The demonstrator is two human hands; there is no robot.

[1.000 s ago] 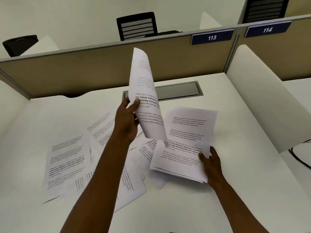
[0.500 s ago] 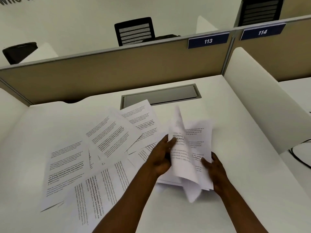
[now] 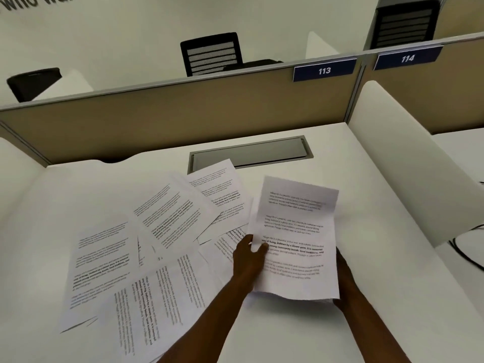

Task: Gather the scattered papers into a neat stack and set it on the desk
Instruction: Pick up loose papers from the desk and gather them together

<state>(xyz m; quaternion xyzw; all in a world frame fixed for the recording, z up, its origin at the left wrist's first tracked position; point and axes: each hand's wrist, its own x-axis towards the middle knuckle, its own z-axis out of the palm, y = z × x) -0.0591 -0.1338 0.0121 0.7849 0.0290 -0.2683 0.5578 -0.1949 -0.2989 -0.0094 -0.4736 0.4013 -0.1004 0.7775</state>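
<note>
Both hands grip gathered stack (image 3: 296, 239): left hand (image 3: 248, 260) pinching left edge, right hand (image 3: 345, 281) under right edge.

Blue plate (image 3: 324, 71) on partition: "113". Next plate (image 3: 407, 58): "114". Wall lettering (image 3: 39, 0): "who wa…", cut off.

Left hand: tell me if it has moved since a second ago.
Yes. The left hand came down from near the grey desk hatch to the held stack.
</note>
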